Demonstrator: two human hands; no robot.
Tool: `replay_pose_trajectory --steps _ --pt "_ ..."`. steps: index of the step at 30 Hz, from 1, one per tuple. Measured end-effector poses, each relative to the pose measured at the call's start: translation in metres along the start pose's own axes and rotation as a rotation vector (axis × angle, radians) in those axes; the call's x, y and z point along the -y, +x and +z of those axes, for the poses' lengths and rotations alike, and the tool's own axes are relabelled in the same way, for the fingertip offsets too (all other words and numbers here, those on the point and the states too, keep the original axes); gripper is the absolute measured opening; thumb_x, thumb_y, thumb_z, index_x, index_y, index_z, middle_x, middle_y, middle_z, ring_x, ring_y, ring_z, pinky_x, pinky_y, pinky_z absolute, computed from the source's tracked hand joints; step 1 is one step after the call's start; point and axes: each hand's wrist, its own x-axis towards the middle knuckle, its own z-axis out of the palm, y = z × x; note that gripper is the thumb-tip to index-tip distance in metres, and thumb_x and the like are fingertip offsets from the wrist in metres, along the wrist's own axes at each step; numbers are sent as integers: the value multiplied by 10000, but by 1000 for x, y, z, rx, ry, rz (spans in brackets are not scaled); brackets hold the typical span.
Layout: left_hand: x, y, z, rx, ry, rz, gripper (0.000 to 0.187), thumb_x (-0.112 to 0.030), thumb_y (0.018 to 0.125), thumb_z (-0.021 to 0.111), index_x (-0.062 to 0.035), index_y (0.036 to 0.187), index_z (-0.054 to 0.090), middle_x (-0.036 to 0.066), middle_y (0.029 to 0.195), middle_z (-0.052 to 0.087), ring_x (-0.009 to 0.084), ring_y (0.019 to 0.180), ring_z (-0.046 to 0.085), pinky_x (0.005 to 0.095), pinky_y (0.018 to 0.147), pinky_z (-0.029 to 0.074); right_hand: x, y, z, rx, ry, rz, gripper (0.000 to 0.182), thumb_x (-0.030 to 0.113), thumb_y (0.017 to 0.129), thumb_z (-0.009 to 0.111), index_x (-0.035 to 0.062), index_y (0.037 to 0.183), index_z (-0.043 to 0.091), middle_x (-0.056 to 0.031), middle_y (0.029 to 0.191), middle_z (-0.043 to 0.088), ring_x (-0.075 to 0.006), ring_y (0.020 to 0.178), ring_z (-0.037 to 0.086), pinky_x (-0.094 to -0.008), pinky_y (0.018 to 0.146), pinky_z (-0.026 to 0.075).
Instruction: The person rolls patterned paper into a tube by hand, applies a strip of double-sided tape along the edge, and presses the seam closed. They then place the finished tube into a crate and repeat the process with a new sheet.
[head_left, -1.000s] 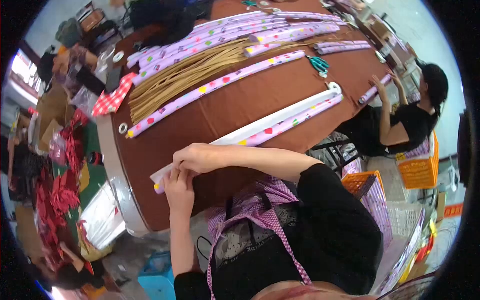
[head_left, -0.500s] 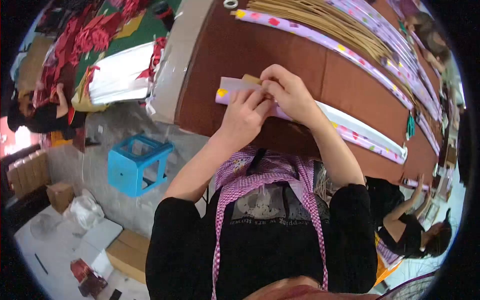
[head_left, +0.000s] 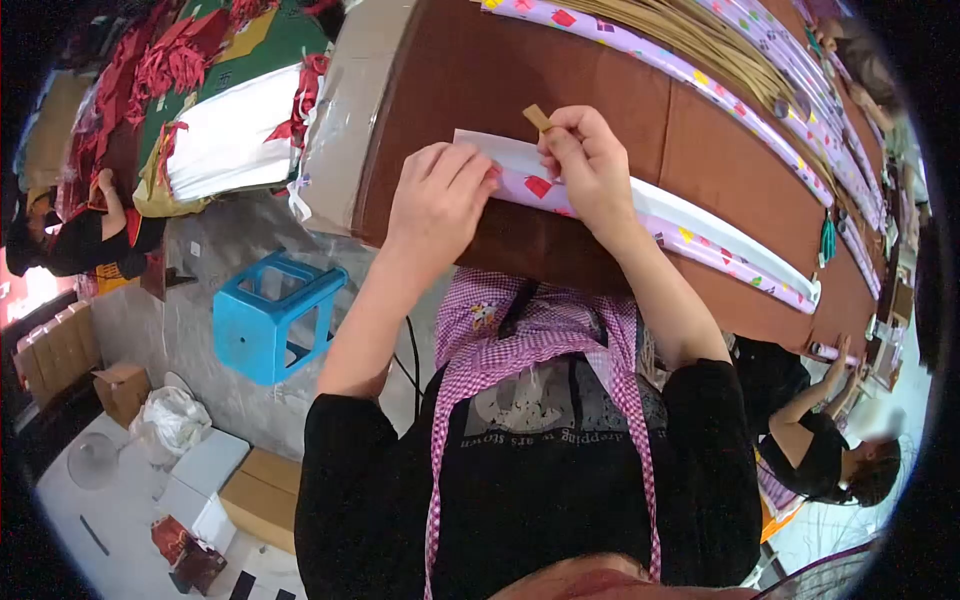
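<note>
A lilac printed paper roll [head_left: 712, 256] with a white inner side lies slantwise along the near table edge. My left hand [head_left: 437, 195] is curled over its left end, fingers closed on the paper and partly hiding it. Just to the right, my right hand [head_left: 592, 165] pinches a short flat brown strip [head_left: 537, 118] between thumb and fingers. The strip sticks out to the upper left above the paper's white inner side. My right wrist crosses over the roll.
Another printed roll [head_left: 640, 52] lies farther back beside a bundle of long brown strips [head_left: 690, 40]. Green-handled scissors [head_left: 827, 238] lie at the right. A blue stool [head_left: 262, 325] stands on the floor at left. Other people work at both sides.
My hands have drawn apart, the left to the left along the roll and the right slightly up and right. The brown strip now shows raised in my right fingers.
</note>
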Motion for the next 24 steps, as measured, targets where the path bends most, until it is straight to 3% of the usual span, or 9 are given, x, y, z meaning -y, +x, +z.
replay_pose_trajectory --steps 2,5,7,13,15,17,19,20,24 --pt "2 -2 1 -12 -36 25 184 -104 799 713 -52 958 637 69 989 603 268 963 568 408 859 448 -6 5 -9 16 339 30 76 45 997 515 43 1053 566 -57 888 615 -120 770 592 -265 710 510" --pt "1 -4 4 -21 -37 2 184 -87 797 717 -65 966 646 58 996 612 260 965 573 384 832 459 29 5 -27 -80 441 -15 82 53 997 509 34 1051 569 -78 921 603 -138 771 581 -280 715 502" --pt "-1 -6 4 -37 -17 -10 190 -84 795 721 -75 970 647 56 990 614 265 951 574 389 831 461 50 4 -48 21 319 -187 92 61 991 516 24 1056 570 -80 936 598 -139 809 579 -280 724 489" --pt "-5 -16 1 -32 -60 -30 218 -76 781 731 -84 982 646 42 1008 615 263 963 567 378 831 453 55 -8 -64 237 40 -81 95 28 959 541 25 1028 606 -33 982 621 -114 878 590 -264 779 490" --pt "-6 -18 1 -30 -72 -35 227 -80 784 728 -82 996 646 40 1032 615 265 970 565 378 830 450 44 -17 -53 255 -316 -45 98 -1 935 562 20 1015 615 -34 998 643 -106 901 602 -270 795 498" --pt "-5 -20 2 -24 -86 -36 236 -84 787 724 -80 1009 646 37 1055 614 266 977 563 378 828 446 35 -28 -41 244 -361 -14 94 -22 892 591 19 973 618 -76 1040 670 -169 966 623 -324 850 492" --pt "-1 -22 4 -2 -73 -34 252 -100 800 714 -72 1041 647 38 1120 611 270 997 555 397 841 436 21 -36 -36 315 -636 -439 131 -32 852 605 31 966 611 -117 1079 675 -270 1022 612 -384 903 464" --pt "0 -23 4 7 -77 -31 252 -100 800 714 -72 1041 647 38 1120 611 270 997 555 397 841 436 20 -40 -31 332 -596 -409 148 -21 823 625 41 956 602 -142 1102 672 -338 1027 582 -425 906 440" --pt "1 -23 3 46 -75 -38 263 -122 815 705 -66 1065 645 43 1173 606 272 1022 546 415 864 422 26 -39 -24 363 -642 -439 199 -11 836 621 27 1031 607 -129 1052 667 -320 969 586 -412 859 446"
